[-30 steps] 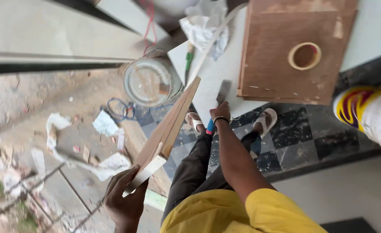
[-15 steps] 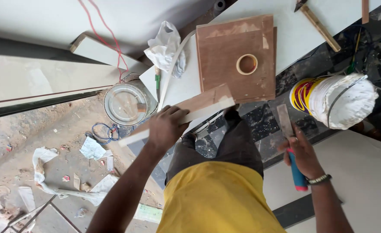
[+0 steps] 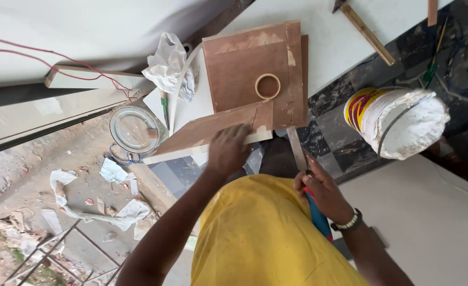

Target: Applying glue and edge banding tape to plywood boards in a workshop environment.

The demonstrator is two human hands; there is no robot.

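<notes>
Since the earlier frame, the long brown plywood strip with a pale edge (image 3: 212, 132) has swung to lie nearly level across the view, and the right hand (image 3: 318, 188) has drawn in close to the body. The left hand (image 3: 228, 151) presses flat on the strip near its right end, fingers spread over the top face rather than wrapped round it. The right hand is closed round the blue-and-red handle of a flat metal chisel (image 3: 300, 159), whose blade points up toward the strip's right end, just beside it. The strip's long axis runs left to right, rising slightly rightward, overlapping the square brown plywood board (image 3: 244, 69) that bears a tan tape ring (image 3: 268, 86). A white paint-stained bucket (image 3: 398, 122) stands to the right.
</notes>
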